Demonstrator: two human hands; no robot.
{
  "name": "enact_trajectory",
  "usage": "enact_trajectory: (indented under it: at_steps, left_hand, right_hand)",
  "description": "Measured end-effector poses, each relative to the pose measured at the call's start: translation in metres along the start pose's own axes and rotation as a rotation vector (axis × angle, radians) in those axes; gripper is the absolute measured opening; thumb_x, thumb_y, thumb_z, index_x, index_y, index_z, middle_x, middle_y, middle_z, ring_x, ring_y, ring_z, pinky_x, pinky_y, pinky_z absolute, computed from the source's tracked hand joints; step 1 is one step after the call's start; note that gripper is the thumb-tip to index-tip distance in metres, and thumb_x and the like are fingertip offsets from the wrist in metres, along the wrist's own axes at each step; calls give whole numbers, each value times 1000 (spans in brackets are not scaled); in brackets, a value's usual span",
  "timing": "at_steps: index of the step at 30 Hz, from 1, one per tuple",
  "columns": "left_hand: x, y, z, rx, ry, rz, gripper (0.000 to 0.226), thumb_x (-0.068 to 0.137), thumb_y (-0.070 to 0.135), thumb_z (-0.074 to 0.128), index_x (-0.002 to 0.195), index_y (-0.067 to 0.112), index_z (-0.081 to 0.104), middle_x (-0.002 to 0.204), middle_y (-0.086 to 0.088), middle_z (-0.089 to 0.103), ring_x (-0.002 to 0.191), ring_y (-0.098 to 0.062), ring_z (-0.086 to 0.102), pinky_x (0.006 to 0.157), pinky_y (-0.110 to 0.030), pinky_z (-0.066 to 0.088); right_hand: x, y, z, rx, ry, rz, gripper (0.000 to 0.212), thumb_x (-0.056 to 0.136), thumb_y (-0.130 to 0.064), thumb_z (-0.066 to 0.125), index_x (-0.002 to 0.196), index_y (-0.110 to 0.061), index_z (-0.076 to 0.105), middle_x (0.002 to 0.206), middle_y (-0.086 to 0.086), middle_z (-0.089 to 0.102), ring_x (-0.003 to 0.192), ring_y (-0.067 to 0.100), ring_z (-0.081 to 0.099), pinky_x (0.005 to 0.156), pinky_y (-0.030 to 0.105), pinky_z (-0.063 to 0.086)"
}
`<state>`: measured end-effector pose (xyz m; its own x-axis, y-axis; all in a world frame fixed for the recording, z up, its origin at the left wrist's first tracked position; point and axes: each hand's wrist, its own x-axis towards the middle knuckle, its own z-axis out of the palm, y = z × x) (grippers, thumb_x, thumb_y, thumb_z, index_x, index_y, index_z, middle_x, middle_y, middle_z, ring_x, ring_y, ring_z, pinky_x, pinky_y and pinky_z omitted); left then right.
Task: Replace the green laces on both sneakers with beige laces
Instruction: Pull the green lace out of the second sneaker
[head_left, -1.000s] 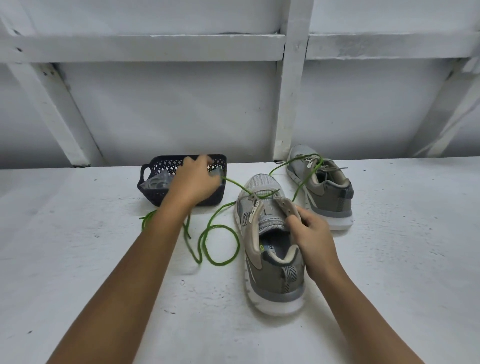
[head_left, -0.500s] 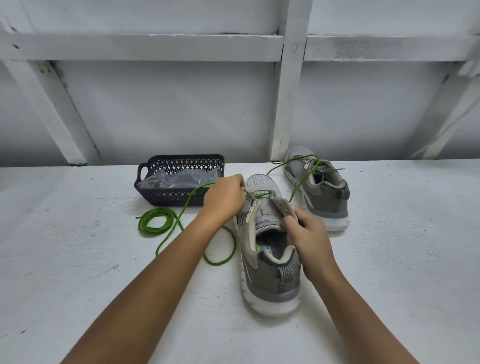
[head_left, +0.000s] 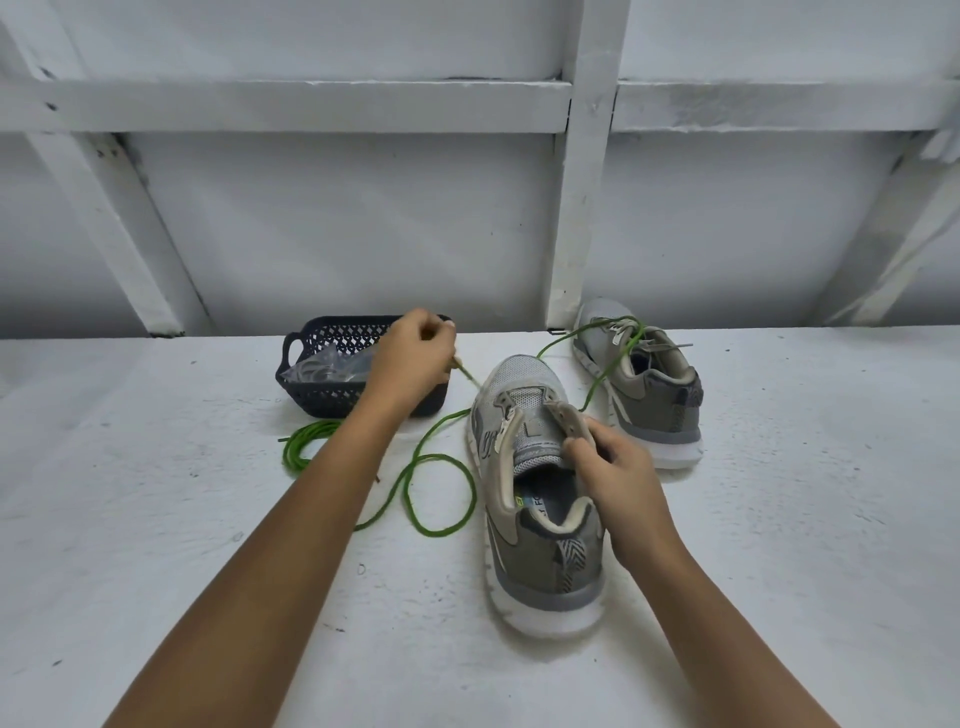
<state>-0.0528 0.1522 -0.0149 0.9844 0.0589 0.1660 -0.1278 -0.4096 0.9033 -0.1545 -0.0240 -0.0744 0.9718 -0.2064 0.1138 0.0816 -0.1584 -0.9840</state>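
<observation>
Head view: left hand (head_left: 413, 358) pinches the green lace (head_left: 436, 532) near the basket (head_left: 322, 405). Right hand (head_left: 621, 470) grips the eyelet flap of the near sneaker (head_left: 540, 577), fingers curled round it.

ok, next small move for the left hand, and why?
Probably draw the green lace leftward, clear of the near grey sneaker: the left hand pinches it taut toward the toe eyelets, while the right hand steadies the flap.
</observation>
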Motion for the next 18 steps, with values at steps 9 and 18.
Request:
enact_trajectory:
  at_steps: [9,18]
  left_hand:
    - [-31,49,-16,-554,-700,-144,13,96,2,42,102,12,40,73,-9,68,57,-15,62,51,-23,51]
    - [-32,59,-20,-528,-763,-192,11,98,2,37,99,12,38,64,-5,58,36,-3,30,30,-10,20]
  right_hand:
    - [39,-50,-10,-352,-63,-214,36,89,-28,62,125,-27,58,104,-3,57,82,-1,51,68,8,39]
    - [74,-75,6,-265,-193,-84,29,97,-11,45,73,-19,60,63,5,52,52,15,50,50,24,44]
